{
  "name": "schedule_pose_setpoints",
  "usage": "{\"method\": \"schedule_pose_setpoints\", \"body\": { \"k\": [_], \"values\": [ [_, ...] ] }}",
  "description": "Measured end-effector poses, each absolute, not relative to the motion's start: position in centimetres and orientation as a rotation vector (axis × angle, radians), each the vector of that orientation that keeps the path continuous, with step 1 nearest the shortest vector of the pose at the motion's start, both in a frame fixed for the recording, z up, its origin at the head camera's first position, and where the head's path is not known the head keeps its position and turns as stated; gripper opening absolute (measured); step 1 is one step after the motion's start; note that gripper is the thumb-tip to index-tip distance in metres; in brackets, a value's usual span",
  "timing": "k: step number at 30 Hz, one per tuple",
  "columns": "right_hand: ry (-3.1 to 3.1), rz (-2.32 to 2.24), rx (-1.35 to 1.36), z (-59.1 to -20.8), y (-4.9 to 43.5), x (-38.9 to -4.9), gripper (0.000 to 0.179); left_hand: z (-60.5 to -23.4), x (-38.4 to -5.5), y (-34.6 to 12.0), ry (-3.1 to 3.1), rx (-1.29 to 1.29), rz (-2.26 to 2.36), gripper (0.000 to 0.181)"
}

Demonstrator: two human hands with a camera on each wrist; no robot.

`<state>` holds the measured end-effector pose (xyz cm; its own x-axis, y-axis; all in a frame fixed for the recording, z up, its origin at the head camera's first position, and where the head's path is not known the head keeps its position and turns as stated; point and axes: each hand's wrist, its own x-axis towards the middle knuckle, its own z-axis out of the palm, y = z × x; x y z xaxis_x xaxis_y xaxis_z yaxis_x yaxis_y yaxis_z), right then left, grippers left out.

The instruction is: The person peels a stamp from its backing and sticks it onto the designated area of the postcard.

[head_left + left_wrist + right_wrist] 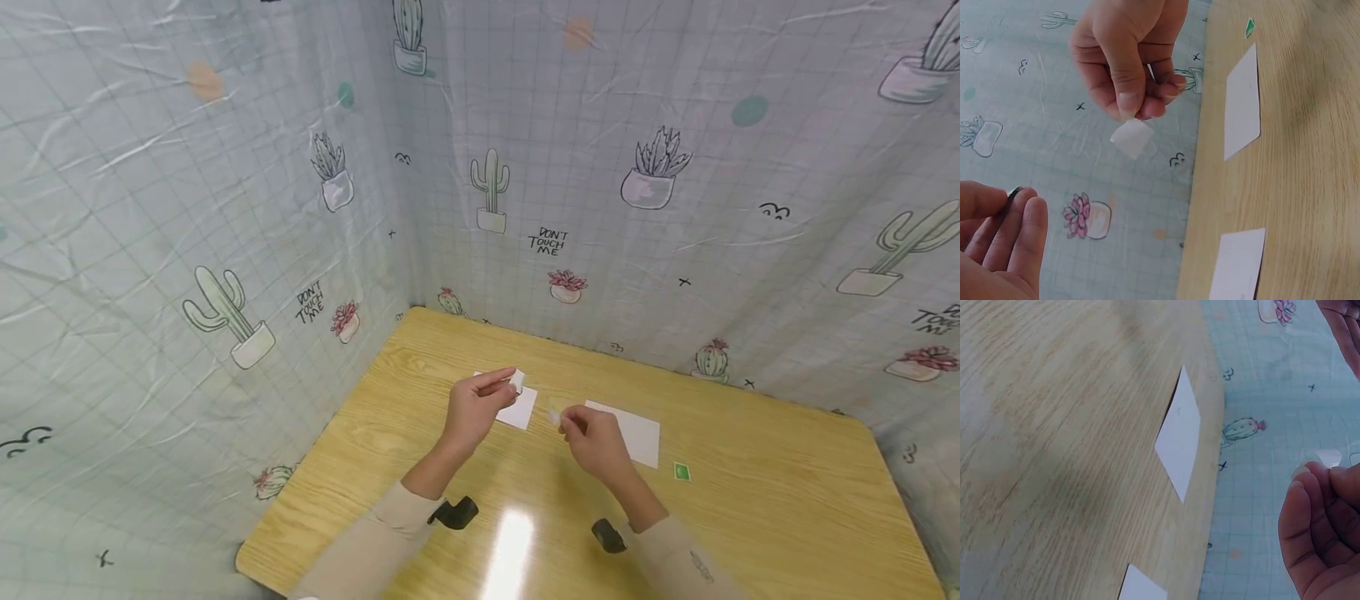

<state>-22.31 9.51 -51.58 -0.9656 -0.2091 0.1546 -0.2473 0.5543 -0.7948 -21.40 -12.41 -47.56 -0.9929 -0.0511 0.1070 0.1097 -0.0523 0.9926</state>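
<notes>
My left hand [472, 410] is raised over the table and pinches a small white piece [517, 381] between thumb and fingers. In the left wrist view only a thin, dark-edged side of that piece shows at the fingertips. To its right, my right hand [598, 440] pinches a small translucent whitish slip [1132, 139] by one edge, and the slip hangs from the fingertips. The two hands are apart. Beneath the left hand lies a white paper [517, 413]; a larger white sheet [637, 435] lies partly behind the right hand.
A small green rectangle with a pale border [682, 472] lies right of the larger sheet. The wooden table [780, 483] meets a cactus-printed curtain [600, 167] at the back and left. Dark wrist devices [456, 513] sit at both sleeves.
</notes>
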Motion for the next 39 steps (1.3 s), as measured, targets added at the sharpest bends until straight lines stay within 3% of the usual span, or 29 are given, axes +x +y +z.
{"method": "schedule_pose_setpoints", "body": {
  "k": [19, 39],
  "values": [
    [-2.694, 1.362, 0.561, -52.6, 10.0, -20.9, 0.012, -47.8, -21.3, -12.9, -2.1, -0.079, -2.172, 0.032],
    [-2.765, 1.322, 0.537, -52.8, 10.2, -20.7, 0.011, -47.8, -21.3, -12.9, -2.134, -0.093, -2.159, 0.032]
  ]
}}
